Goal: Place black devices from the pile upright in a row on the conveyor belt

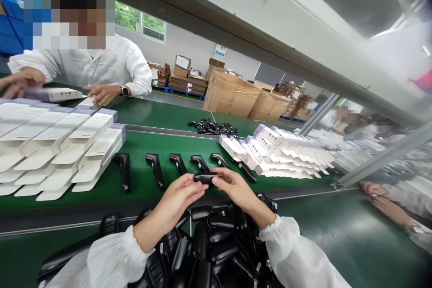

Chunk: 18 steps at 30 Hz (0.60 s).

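Observation:
Between my two hands is a small black handheld device (204, 178), gripped at both ends; its exact kind does not show. My left hand (184, 193) has thumb and fingers closed on its left end, and my right hand (232, 185) pinches the right end. Just beyond, black angled devices (154, 170) lie spaced in a row on the green belt (141, 144). Under my forearms is a large heap of similar black devices (202, 243), partly covered by my sleeves.
White open-ended boxes (87, 144) are stacked at left, with more white boxes (270, 148) at right. A small pile of black devices (214, 127) lies farther back. Across the belt, a person in white (101, 67) handles a box. Another person's hands (388, 204) rest at right, past a metal post (367, 164).

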Each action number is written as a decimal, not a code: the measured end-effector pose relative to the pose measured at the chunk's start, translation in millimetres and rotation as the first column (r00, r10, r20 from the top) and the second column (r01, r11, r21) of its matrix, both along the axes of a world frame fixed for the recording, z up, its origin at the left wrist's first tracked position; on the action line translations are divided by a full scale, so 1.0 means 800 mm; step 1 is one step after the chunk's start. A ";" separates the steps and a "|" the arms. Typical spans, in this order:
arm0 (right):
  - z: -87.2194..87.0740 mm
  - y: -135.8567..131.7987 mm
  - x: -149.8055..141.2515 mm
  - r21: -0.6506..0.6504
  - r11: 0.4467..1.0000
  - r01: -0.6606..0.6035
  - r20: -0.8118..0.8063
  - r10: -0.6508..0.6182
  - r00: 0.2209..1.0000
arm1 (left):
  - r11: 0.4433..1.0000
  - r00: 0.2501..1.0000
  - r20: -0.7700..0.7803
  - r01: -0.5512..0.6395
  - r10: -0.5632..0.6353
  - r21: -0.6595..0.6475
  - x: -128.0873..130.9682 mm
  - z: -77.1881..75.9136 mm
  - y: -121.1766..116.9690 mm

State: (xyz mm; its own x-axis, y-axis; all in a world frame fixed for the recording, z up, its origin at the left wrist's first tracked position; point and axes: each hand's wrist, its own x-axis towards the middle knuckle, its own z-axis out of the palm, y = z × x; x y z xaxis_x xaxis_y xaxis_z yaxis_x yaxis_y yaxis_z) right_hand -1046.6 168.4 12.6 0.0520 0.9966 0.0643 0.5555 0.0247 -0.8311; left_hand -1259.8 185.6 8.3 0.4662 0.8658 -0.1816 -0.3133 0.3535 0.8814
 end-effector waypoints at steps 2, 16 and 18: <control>0.005 -0.014 -0.037 -0.027 0.998 -0.058 -0.382 0.043 0.923 | 0.998 0.996 0.057 0.066 -0.066 0.000 -0.006 0.002 -0.004; -0.011 0.045 -0.062 0.047 0.987 -0.152 0.226 0.137 0.964 | 0.374 0.331 -0.873 0.806 0.359 0.459 -0.093 -0.021 -0.014; -0.024 0.055 -0.062 -0.041 0.980 -0.197 0.429 0.195 0.882 | 0.339 0.311 -0.874 0.831 0.374 0.441 -0.104 -0.022 -0.015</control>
State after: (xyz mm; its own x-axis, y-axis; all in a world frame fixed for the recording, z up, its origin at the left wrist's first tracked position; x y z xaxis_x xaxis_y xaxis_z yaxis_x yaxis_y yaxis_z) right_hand -1096.0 212.5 -6.4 -0.1778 0.9833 0.0394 0.8411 0.1726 -0.5126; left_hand -1342.9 173.7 -9.5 0.7809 0.6246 0.0120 0.6027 -0.7584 0.2481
